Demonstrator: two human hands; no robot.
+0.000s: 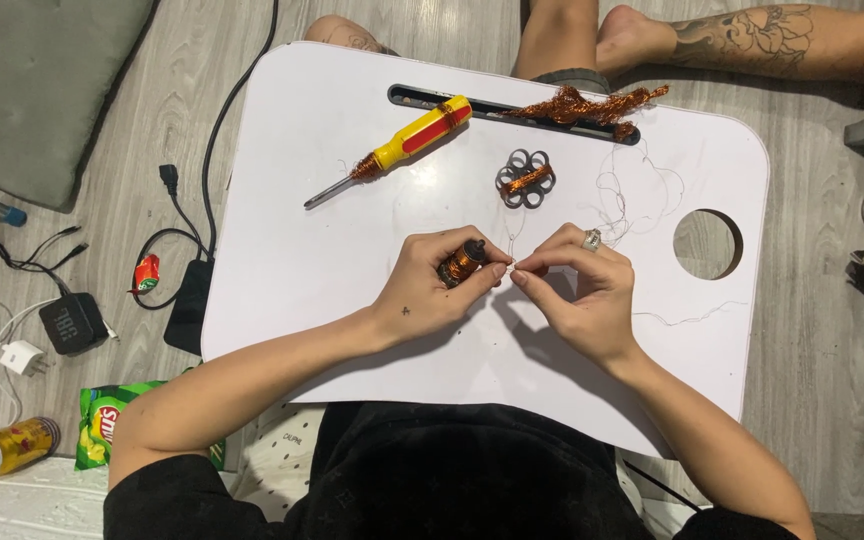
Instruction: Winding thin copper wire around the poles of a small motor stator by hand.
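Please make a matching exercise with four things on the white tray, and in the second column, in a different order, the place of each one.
1. screwdriver
2. copper coil
3. tangled copper wire
4. grey winding frame

a. in the slot at the tray's far edge
b. held in the left hand
c. flat on the tray, handle partly over the slot
d. on the tray just beyond both hands

Pairs: 1-c, 2-b, 3-a, 4-d

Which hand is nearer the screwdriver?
Left. The left hand, holding a copper coil, is just below the screwdriver; the right hand is farther right.
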